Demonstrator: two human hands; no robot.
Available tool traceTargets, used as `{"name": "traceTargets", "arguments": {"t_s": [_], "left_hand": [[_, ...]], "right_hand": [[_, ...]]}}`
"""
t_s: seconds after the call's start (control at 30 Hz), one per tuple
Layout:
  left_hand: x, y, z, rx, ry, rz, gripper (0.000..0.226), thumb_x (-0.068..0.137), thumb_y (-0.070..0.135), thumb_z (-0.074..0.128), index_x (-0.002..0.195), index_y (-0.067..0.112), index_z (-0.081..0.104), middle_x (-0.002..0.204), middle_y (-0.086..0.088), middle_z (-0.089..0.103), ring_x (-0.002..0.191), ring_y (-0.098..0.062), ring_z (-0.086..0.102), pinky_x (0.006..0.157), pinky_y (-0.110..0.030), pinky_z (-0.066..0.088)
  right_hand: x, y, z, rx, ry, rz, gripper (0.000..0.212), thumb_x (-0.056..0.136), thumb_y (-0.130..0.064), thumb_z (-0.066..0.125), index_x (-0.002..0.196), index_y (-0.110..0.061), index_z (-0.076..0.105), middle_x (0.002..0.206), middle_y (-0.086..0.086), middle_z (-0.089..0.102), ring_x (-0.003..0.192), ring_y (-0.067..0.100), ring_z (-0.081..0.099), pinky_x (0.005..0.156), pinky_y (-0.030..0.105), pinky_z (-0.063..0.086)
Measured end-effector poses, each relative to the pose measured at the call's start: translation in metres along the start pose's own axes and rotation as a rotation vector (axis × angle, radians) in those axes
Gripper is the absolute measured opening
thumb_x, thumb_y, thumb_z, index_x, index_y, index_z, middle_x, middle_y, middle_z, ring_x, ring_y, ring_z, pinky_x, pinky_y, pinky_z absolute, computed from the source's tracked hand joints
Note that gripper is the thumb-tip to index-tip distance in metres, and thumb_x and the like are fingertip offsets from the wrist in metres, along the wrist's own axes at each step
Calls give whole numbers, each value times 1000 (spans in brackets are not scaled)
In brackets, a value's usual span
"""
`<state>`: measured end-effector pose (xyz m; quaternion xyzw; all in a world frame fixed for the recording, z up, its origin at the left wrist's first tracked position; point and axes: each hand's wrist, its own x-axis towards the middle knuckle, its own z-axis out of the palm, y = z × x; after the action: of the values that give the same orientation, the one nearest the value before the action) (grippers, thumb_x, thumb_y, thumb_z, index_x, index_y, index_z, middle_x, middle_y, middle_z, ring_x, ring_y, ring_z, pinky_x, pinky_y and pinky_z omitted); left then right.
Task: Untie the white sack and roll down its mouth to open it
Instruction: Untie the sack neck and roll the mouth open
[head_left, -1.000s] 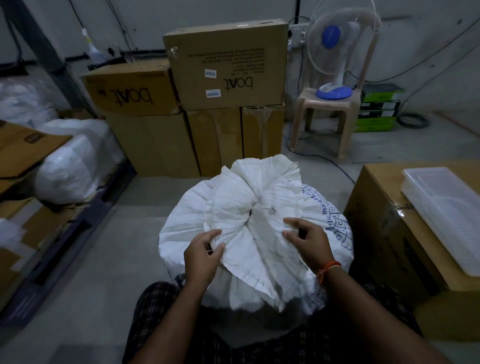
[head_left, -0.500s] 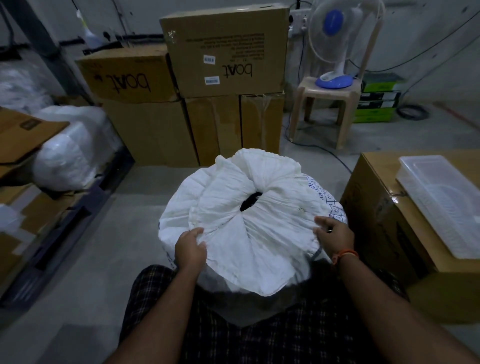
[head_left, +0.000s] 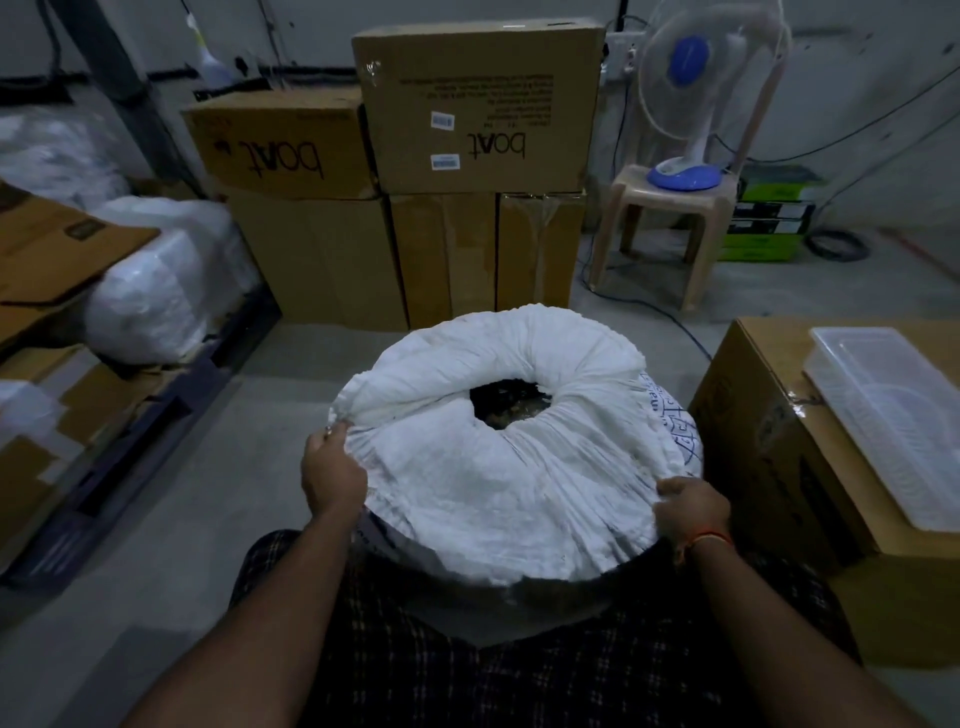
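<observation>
White sack (head_left: 514, 467) stands upright on the floor right in front of the person's knees, its mouth (head_left: 511, 402) facing up as a small dark hole off-centre toward the far side, with the loose fabric fanned out around it. Left hand (head_left: 332, 475) pinches the folded edge at the sack's near-left rim and right hand (head_left: 688, 506) grips the near-right rim, fingers curled into the cloth, both about equally near. No tie is visible, so rolling outward and down from these two grips looks next.

White sack (head_left: 498, 483) upright, mouth w/ small dark opening, fabric bunched.
</observation>
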<state>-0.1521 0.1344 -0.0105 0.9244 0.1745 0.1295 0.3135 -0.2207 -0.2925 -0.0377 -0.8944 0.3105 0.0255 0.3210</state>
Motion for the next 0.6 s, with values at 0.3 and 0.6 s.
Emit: {"name": "traceTargets", "arguments": {"t_s": [0.3,0.6], "left_hand": [[-54,16,16,224,-156,478,71,85,12,77,152,12,53,164,-18,43,148,-42,44,120,-55,43],[-116,41,50,694,-551,931,93,105,20,53,167,6,-15,175,-15,-27,159,-28,-28,131,-42,-11]], "right_hand": [[-39,-8,18,-300,128,-750,79,59,-19,72,137,-17,60,135,24,51,117,45,58,98,45,54],[-47,-19,64,-861,-61,-1110,75,85,-12,55,157,-22,36,164,5,35,148,25,40,100,50,51]]}}
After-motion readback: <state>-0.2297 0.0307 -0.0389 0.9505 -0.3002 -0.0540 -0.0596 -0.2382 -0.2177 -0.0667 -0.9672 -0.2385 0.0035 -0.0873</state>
